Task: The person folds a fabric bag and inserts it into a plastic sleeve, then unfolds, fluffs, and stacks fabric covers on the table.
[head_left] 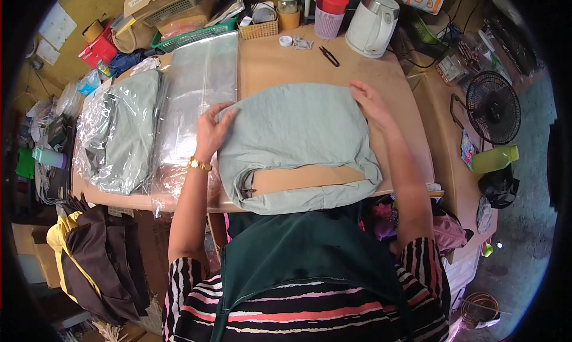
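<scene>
A pale green cloth bag [298,124] lies flat on the tan table [393,86], its wide body away from me and its strap looped toward the near edge. My left hand [214,127], with a gold watch above it, pinches the bag's upper left edge. At the upper right corner, my right hand [370,103] has its fingers on the cloth edge; whether they grip it is unclear. Left of my left hand are clear plastic sleeves [199,86], and beyond them a similar green cloth item in clear plastic [132,127].
Small black snips [329,56] lie beyond the bag. A white kettle [372,26], a pink basket [329,23] and a green tray [193,37] line the back. To the right are a black fan [493,106] and a green bottle [496,159]. Dark cloth [104,258] hangs lower left.
</scene>
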Motion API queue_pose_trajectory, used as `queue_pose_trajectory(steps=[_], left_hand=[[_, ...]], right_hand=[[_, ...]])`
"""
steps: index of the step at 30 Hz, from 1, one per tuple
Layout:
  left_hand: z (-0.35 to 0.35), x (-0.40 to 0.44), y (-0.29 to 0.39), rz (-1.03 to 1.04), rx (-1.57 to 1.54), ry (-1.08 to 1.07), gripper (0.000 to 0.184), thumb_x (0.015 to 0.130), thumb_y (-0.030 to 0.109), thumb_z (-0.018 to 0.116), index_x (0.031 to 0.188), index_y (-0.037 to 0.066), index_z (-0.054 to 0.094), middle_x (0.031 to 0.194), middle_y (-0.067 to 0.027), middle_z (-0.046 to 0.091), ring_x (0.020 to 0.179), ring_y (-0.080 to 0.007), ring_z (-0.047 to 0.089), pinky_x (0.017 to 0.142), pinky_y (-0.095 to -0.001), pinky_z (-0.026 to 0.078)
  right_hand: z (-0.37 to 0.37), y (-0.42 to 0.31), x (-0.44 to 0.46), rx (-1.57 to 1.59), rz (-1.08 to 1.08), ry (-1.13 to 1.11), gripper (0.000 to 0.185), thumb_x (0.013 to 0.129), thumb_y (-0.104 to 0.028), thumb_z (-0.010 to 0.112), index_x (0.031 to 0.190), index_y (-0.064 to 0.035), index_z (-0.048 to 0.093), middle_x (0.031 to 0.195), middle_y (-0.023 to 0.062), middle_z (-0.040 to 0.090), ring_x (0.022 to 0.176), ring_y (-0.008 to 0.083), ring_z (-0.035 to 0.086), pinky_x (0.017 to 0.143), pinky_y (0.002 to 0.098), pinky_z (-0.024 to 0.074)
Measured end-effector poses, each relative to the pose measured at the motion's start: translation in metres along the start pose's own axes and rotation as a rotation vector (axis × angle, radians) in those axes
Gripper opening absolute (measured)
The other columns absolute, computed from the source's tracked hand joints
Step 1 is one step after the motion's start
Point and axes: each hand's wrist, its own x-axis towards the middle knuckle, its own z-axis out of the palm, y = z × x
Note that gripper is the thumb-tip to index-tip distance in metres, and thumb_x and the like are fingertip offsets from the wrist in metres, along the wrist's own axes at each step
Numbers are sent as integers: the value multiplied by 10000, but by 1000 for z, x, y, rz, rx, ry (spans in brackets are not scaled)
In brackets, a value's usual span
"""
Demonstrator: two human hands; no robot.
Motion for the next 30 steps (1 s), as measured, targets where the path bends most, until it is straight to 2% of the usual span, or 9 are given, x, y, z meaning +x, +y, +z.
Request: queue_pose_trajectory(steps=[2, 4, 6, 10, 13, 15, 21, 25, 30], left_hand=[[5, 4, -7, -411, -361, -158, 324, 901, 276, 682, 973, -41, 682, 818, -39, 664, 706, -93, 547, 651, -247, 454], [3, 4, -11, -431, -331, -142, 309, 914, 274, 667, 917, -35, 676, 757, -7, 619, 674, -74, 505, 614, -244, 427], [-1, 1, -16, -478, -274, -120, 324, 940, 272, 636, 806, -22, 663, 634, 58, 529, 608, -35, 420, 539, -238, 374], [6, 3, -25, -396, -231, -141, 350, 946, 294, 626, 760, -3, 636, 603, 73, 479, 576, -32, 381, 509, -242, 340], [8, 0, -18, -386, -317, -131, 352, 950, 299, 616, 756, 6, 633, 601, 70, 469, 572, -30, 374, 509, -236, 335], [2, 1, -14, -430, -294, -208, 347, 948, 291, 616, 752, 5, 634, 604, 69, 460, 567, -30, 365, 501, -236, 325], [-9, 11, -33, -490, -323, -357, 335, 944, 278, 620, 742, 11, 637, 624, 78, 477, 574, -29, 381, 496, -238, 324], [-44, 56, 18, -331, -489, -287, 281, 946, 283, 629, 782, 57, 666, 734, 95, 557, 680, -15, 437, 614, -210, 384], [-124, 141, 87, 22, -331, -59, 245, 935, 266, 644, 1006, 43, 716, 857, 45, 662, 785, -48, 553, 744, -209, 444]], right_hand=[[-3, 22, 24, 97, 31, -94, 224, 966, -198, 570, 1091, -15, 605, 1002, 64, 648, 877, 103, 593, 833, 262, 464], [-20, 46, 47, 194, 62, -192, 219, 973, -214, 560, 1101, -38, 587, 1067, 86, 631, 925, 107, 582, 859, 280, 460], [-43, 66, 60, 214, -5, -36, 183, 973, -217, 559, 1072, -63, 575, 1041, 67, 634, 908, 110, 585, 850, 282, 467], [1, 0, 26, 305, 33, 15, 216, 928, -183, 621, 1087, -37, 599, 917, 27, 652, 839, 86, 573, 808, 243, 453], [16, 10, 28, -44, -102, -35, 154, 951, -179, 590, 1016, -39, 582, 810, 4, 644, 764, 72, 584, 790, 246, 480], [11, 23, 45, -40, 52, -251, 158, 917, -179, 638, 962, -31, 608, 829, 3, 644, 743, 61, 575, 729, 238, 485], [1, 11, 39, -120, 211, -226, 103, 859, -129, 687, 881, -38, 643, 799, -15, 623, 751, 65, 553, 695, 224, 441], [-31, -63, 59, -483, -162, -190, 122, 897, -164, 657, 888, -46, 626, 794, -58, 582, 759, 47, 509, 714, 223, 424], [-57, -184, 35, -122, -509, -172, 93, 931, -116, 615, 890, -35, 593, 812, -78, 569, 765, 14, 504, 693, 179, 397]])
